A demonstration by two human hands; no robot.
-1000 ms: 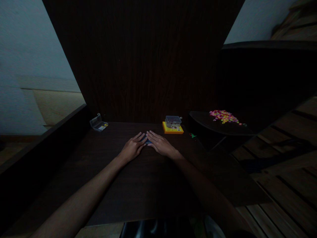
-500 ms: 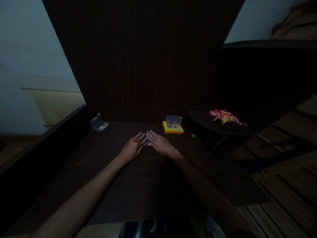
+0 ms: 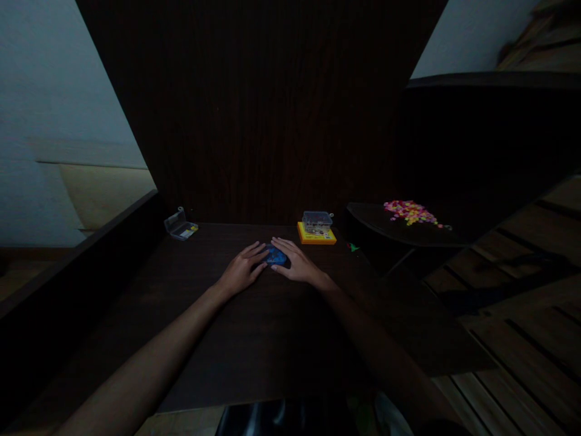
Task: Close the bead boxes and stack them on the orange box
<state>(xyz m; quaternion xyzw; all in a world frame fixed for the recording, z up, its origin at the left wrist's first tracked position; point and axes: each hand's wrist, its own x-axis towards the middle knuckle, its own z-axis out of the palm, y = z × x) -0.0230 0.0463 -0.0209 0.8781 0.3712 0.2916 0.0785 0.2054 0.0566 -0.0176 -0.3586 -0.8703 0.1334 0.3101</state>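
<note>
Both hands palm-down on the dark wooden surface [image 3: 218,351], twelve o'clock! The left hand [image 3: 244,269] lies loose, fingers extended over a blue, rounded, flat-looking object [image 3: 276,255]; the right hand [image 3: 297,263] curves round its three-o'clock end, grip impossible to tell. And the hands have parted, baring far more blue than half a second ago!

Head cam looks fwd & down onto desk [image 3: 236,357].

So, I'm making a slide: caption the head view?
Left hand and right hand around a blue object on a dark desk, yellow box beyond.
</note>
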